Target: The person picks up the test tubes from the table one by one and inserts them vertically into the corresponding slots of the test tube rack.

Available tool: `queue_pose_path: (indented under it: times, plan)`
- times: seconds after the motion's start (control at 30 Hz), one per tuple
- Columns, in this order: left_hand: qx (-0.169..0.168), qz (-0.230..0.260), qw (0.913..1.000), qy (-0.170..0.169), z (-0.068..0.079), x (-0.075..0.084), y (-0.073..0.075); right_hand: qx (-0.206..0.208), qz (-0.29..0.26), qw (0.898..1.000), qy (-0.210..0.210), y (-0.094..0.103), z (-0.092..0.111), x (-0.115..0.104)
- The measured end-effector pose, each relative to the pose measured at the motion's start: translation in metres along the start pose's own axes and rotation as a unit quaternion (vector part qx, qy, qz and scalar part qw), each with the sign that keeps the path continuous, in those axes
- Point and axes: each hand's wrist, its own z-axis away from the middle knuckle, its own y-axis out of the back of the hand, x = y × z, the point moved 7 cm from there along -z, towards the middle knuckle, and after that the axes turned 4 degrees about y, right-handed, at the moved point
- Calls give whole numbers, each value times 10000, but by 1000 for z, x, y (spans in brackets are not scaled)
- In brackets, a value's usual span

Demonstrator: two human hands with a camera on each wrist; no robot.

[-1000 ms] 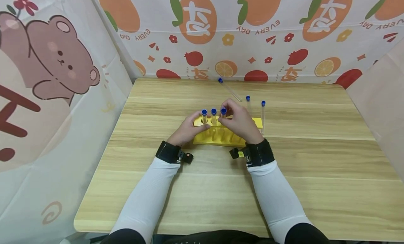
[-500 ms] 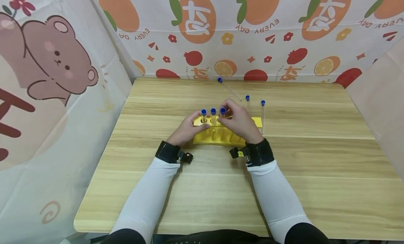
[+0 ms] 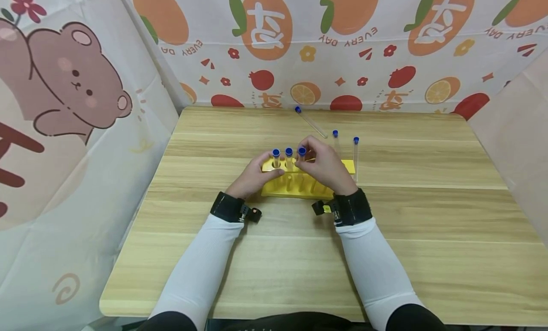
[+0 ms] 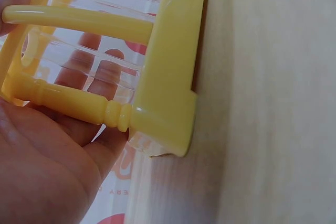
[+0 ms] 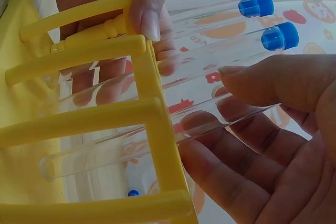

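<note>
A yellow test tube rack (image 3: 284,194) stands on the table, bearing three clear test tubes with blue caps at its left side. My left hand (image 3: 251,176) grips the rack's left end, with the thumb on the near edge of the top bar and the other fingers behind. The first tube (image 3: 276,153) and second tube (image 3: 288,152) stand upright in their holes. Around the third test tube (image 5: 105,153) my right hand (image 3: 327,165) has its thumb and fingers, just above the top bar. In the right wrist view, this tube's lower end reaches down inside the rack.
Behind the rack, a blue-capped tube (image 3: 311,122) lies slantwise on the wooden table (image 3: 419,217). Two more tubes, one far (image 3: 336,140) and one at the right (image 3: 356,155), lie beyond the rack's right part. A printed cloth (image 3: 368,83) hangs along the back edge.
</note>
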Motion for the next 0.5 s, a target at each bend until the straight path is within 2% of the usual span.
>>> queue_pose_path:
  times: [0.13,0.37,0.5]
  plan:
    - [-2,16,10000,-17,0,1,0,-16,-22,10000,16,0,-1,-1]
    - [64,38,9996,-255,-15,-25,3,-58,-96,9999,70,0,-2,0]
    - [40,46,9999,-147,-16,-26,3,-121,-145,9998,45,-1,-2,-1]
